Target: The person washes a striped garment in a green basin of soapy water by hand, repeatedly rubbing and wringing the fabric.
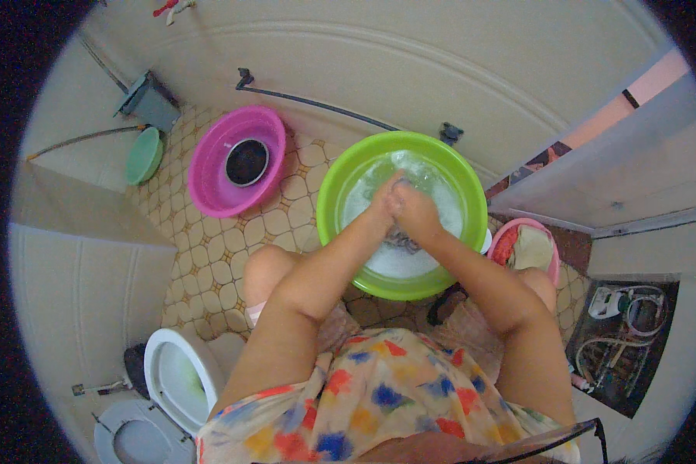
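Note:
A large lime-green plastic basin (478,211) of foamy, soapy water (403,268) stands on the floor before me. Over its middle, my left hand (385,197) and my right hand (416,210) press against each other with fingers curled. Both are closed around a wet greyish cloth (403,240), part of which trails from under them into the suds. Most of the cloth is hidden by the hands and the water. My forearms reach in over the basin's near rim, between my bent knees.
A pink basin (206,188) with a dark round container (247,162) sits on the tiles to the left. At right, a small pink tub (554,255) holds folded fabrics. A toilet (156,342) is at lower left. A grey bin (153,104) and green bowl (145,156) stand far left.

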{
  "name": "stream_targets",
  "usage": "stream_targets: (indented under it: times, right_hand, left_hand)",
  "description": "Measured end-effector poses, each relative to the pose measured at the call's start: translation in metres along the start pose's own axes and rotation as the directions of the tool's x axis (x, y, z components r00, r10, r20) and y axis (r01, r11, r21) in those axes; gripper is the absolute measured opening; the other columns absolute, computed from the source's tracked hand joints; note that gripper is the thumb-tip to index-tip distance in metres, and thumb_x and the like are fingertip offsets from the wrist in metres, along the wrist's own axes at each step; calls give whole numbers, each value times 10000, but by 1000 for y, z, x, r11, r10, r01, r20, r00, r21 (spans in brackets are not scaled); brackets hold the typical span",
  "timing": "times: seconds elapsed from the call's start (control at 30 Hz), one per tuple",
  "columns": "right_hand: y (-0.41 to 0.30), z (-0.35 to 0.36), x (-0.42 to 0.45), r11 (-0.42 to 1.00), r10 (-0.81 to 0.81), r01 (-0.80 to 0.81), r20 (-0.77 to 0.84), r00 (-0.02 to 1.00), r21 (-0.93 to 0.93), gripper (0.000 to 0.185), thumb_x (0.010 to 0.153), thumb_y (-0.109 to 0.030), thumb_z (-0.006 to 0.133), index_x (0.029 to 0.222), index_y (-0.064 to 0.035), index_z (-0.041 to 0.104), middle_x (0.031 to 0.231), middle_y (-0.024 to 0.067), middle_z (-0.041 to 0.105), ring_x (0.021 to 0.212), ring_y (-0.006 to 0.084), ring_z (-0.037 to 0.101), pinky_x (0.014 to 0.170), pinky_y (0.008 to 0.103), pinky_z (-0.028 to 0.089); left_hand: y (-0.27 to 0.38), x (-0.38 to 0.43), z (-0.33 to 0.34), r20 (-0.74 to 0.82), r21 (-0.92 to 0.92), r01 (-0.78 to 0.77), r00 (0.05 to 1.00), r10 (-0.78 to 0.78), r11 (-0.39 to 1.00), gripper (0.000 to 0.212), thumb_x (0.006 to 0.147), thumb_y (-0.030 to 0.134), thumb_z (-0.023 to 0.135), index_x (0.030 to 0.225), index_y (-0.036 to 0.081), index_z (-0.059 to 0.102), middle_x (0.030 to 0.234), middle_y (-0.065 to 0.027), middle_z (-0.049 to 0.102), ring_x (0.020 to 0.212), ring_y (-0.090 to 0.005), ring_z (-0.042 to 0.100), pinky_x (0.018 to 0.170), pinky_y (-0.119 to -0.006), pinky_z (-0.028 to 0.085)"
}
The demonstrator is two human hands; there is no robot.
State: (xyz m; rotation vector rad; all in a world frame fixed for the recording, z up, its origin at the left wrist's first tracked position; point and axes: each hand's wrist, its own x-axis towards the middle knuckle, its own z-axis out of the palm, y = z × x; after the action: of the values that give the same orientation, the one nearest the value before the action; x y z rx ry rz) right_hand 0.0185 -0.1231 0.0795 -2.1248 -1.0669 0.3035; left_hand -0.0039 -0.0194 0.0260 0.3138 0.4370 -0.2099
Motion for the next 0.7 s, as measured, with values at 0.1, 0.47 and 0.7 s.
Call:
stream_targets:
  times: [0.1,0.47,0.7]
  right_hand:
    - [30,-11,20,991,124,-132,-312,942,-6,248,804,-257,458,805,-19,527,728,215,543,673,391,516,587,439,396]
    - [10,-13,18,986,70,-101,-220,973,-133,256,809,-247,426,743,-44,568,726,189,573,641,382,542,592,464,420]
    - [-8,-4,8,993,41,-67,-253,967,-95,259,809,-268,465,737,-35,552,708,199,555,642,381,530,564,438,406]
  left_hand:
    - [-27,3,33,9,10,-96,995,96,995,293,855,328,423,961,82,541,933,-93,589,831,-207,570,763,-359,461]
    - [-23,-12,33,-171,272,-238,942,290,932,278,854,315,422,946,83,546,932,-85,592,830,-201,572,743,-352,470]
    - [-3,1,17,-76,147,-130,987,143,980,308,870,338,395,903,64,530,835,-95,581,761,-203,570,691,-357,471]
